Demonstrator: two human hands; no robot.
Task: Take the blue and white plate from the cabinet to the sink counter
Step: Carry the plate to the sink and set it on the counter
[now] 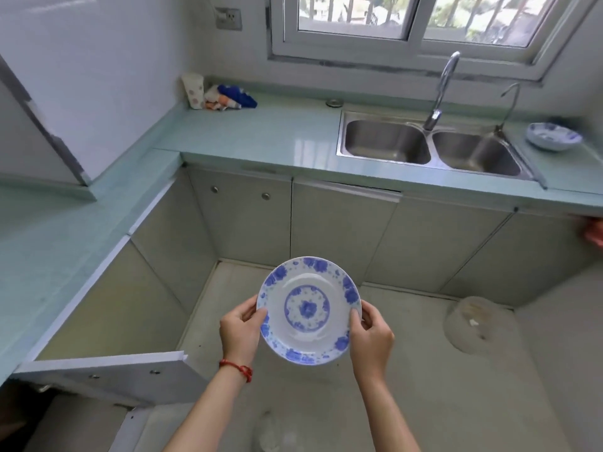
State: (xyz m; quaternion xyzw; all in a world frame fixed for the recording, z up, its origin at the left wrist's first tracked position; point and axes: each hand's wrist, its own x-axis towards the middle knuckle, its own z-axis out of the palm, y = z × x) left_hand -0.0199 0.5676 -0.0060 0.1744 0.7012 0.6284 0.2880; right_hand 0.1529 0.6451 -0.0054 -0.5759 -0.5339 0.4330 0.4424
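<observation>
I hold a white plate with blue flower patterns [308,309] in front of me, above the floor, face up and tilted slightly. My left hand [241,331] grips its left rim and my right hand [370,337] grips its right rim. The pale green sink counter [267,132] runs across the far side, with a steel double sink [427,146] set into it. A lower cabinet door [104,375] stands open at my left.
A blue and white bowl [553,136] sits on the counter right of the sink. A cup [194,91] and crumpled cloths [230,97] lie in the back corner. A round clear lid-like object [478,324] rests on the floor at right. Two taps rise behind the sink.
</observation>
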